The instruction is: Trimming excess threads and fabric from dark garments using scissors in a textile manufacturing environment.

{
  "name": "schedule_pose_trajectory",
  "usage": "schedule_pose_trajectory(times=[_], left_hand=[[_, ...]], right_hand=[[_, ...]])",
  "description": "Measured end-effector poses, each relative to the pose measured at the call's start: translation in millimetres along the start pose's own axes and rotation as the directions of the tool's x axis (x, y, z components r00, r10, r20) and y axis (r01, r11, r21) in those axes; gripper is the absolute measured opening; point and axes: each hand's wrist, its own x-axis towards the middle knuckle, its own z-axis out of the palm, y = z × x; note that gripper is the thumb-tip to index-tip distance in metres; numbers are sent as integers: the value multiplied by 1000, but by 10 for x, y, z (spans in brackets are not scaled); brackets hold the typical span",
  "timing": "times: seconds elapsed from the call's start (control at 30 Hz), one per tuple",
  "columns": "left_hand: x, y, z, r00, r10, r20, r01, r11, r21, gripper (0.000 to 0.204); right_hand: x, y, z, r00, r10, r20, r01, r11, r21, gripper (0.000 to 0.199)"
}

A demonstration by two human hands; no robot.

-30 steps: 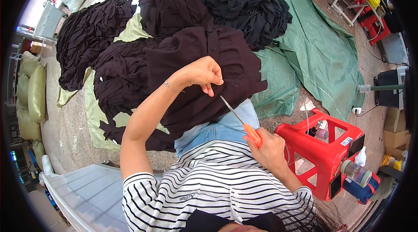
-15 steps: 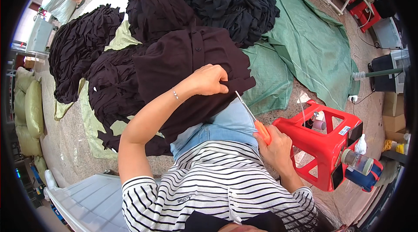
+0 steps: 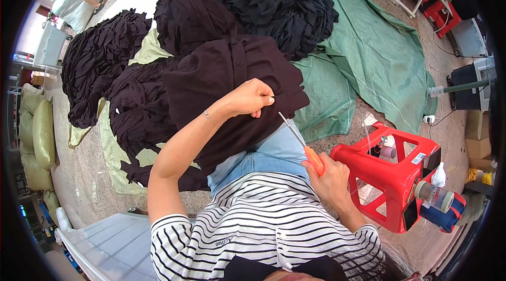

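Head view: a seated person trims a dark garment draped over their lap.
Left hand pinches its hem; right hand, fisted around orange-handled thread snips, points the blades up-left toward that pinch.

Left hand pinches dark garment; right hand holds orange-handled snips.

I see a red plastic stool at right with a clear bottle just beside it. A green tarp covers the floor under heaps of dark cloth. Yellow-green sacks line the left edge.
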Motion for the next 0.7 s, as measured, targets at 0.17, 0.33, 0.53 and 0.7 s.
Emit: schedule_pose_trajectory(times=[0.17,0.33,0.53,0.7], left_hand=[[-138,413,-138,981,191,29,-191,939,287,21],[197,227,-1316,625,326,-709,116,860,497,34],[310,99,-1279,926,269,-264,-273,962,23,50],[273,88,-1203,885,428,-184,-453,883,-125,37]], right_hand=[[16,164,85,982,36,-187,-9,990,143,30],[232,207,-5,973,129,-190,-92,977,190,26],[359,222,26,981,97,-168,-68,983,168,27],[409,265,134,985,48,-166,-28,992,125,30]])
